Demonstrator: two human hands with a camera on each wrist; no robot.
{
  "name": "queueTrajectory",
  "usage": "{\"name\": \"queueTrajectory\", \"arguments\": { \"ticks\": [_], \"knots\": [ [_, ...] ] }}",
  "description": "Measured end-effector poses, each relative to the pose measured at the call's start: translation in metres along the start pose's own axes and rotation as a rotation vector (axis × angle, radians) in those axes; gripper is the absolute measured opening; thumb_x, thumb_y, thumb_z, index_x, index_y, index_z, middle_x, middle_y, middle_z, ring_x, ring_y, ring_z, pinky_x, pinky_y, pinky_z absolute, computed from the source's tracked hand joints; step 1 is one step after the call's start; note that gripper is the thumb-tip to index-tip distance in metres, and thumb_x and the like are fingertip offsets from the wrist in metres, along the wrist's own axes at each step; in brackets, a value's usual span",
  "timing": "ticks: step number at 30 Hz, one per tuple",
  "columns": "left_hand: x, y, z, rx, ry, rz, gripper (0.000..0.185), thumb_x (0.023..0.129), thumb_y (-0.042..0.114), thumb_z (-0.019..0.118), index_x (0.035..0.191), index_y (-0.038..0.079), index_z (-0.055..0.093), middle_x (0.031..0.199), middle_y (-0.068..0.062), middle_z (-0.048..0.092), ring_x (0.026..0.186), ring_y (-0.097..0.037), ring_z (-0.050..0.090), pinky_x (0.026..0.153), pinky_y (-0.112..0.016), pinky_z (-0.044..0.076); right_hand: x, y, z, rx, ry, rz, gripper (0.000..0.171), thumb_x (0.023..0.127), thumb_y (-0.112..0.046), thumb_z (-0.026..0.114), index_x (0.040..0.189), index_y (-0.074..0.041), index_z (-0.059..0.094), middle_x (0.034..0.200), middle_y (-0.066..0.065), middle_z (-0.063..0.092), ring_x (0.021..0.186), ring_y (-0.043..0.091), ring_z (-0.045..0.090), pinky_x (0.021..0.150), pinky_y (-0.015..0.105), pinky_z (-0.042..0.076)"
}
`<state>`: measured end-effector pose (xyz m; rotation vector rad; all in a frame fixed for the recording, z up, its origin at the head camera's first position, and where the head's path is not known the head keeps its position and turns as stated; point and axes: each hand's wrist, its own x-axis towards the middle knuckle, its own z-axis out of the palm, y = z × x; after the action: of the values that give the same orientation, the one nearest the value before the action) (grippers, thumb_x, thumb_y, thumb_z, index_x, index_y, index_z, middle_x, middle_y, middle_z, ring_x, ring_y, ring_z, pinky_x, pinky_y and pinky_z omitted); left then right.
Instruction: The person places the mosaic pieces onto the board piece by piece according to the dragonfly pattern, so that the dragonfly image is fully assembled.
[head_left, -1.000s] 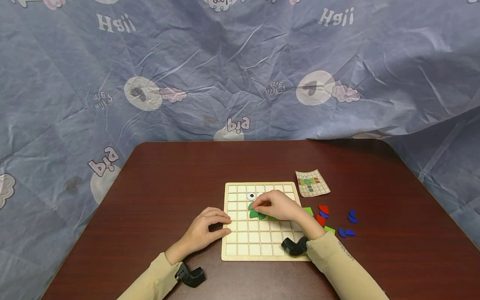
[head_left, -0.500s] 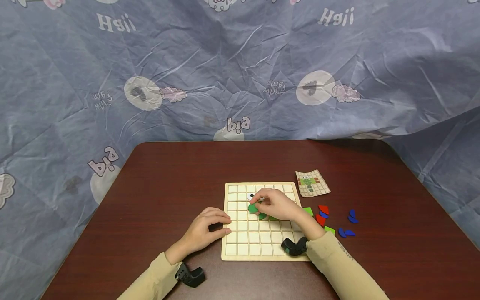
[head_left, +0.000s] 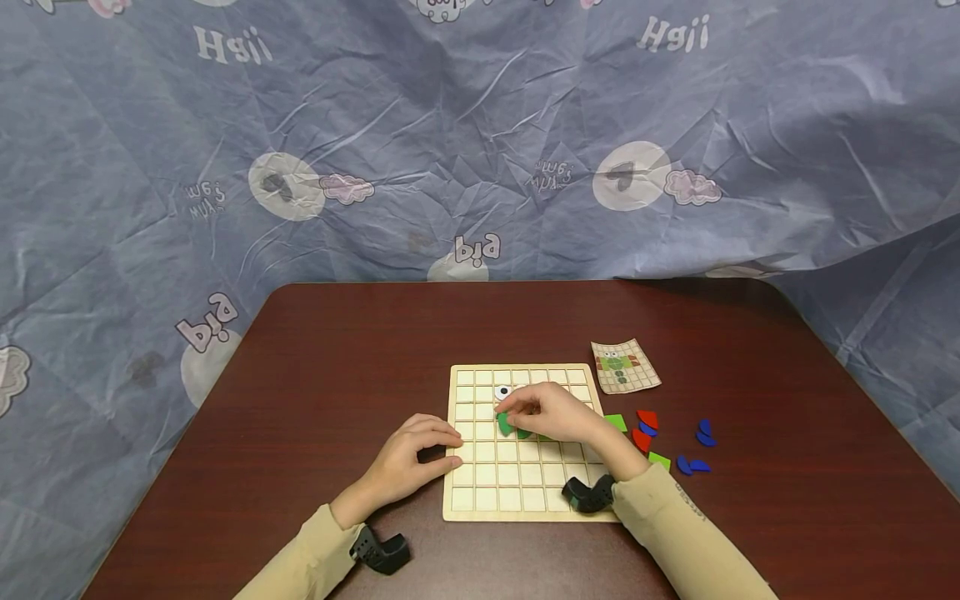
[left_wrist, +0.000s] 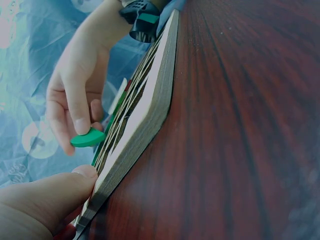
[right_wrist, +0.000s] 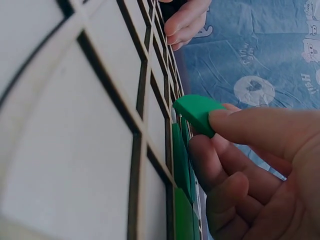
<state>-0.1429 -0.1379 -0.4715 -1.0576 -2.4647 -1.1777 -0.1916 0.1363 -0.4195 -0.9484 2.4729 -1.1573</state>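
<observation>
A wooden grid board (head_left: 487,515) lies on the table. Over its upper middle, my right hand (head_left: 555,413) pinches a green wedge-shaped piece (right_wrist: 197,112) between thumb and fingers, holding it tilted just above the squares. Dark green pieces (right_wrist: 181,160) and a light green piece (right_wrist: 183,215) sit in the grid below that hand, partly hidden. An eye piece (head_left: 502,392) with a black dot shows beyond the fingers. At the board's left edge rests my left hand (head_left: 408,458), relaxed, its thumb (left_wrist: 80,182) touching the rim in the left wrist view.
A pattern card (head_left: 625,367) lies at the board's upper right. Right of the board are red pieces (head_left: 647,419), blue pieces (head_left: 699,466) and light green pieces (head_left: 659,460), loose on the dark table (head_left: 360,350). A patterned cloth (head_left: 420,150) hangs behind.
My right hand raises the green piece from the board, turns it and shifts slightly, with the piece still between the fingers. The left hand stays in place.
</observation>
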Motion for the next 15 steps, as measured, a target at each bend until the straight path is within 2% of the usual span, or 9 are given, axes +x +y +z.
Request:
{"name": "queueTrajectory", "arguments": {
  "ticks": [7, 15],
  "knots": [
    [0.0003, -0.0002, 0.0004, 0.000, 0.004, 0.009, 0.020, 0.083, 0.024, 0.074, 0.100, 0.014, 0.073, 0.105, 0.006, 0.064, 0.105, -0.012, 0.052, 0.087, -0.030, 0.047, 0.0002, 0.0002, 0.0013, -0.058, -0.006, -0.019, 0.020, 0.091, -0.014, 0.063, 0.109, -0.012, 0.072, 0.103, -0.002, 0.067, 0.084, 0.008, 0.058, 0.069, 0.025, 0.049],
    [0.0003, 0.0003, 0.0004, 0.009, 0.005, 0.006, 0.020, 0.083, 0.024, 0.074, 0.100, 0.014, 0.073, 0.105, 0.007, 0.063, 0.106, -0.012, 0.052, 0.088, -0.030, 0.047, 0.0002, -0.0005, 0.0023, -0.080, -0.004, -0.026, 0.017, 0.089, -0.013, 0.067, 0.104, -0.012, 0.074, 0.101, -0.003, 0.069, 0.086, 0.008, 0.061, 0.070, 0.024, 0.050]
  ]
}}
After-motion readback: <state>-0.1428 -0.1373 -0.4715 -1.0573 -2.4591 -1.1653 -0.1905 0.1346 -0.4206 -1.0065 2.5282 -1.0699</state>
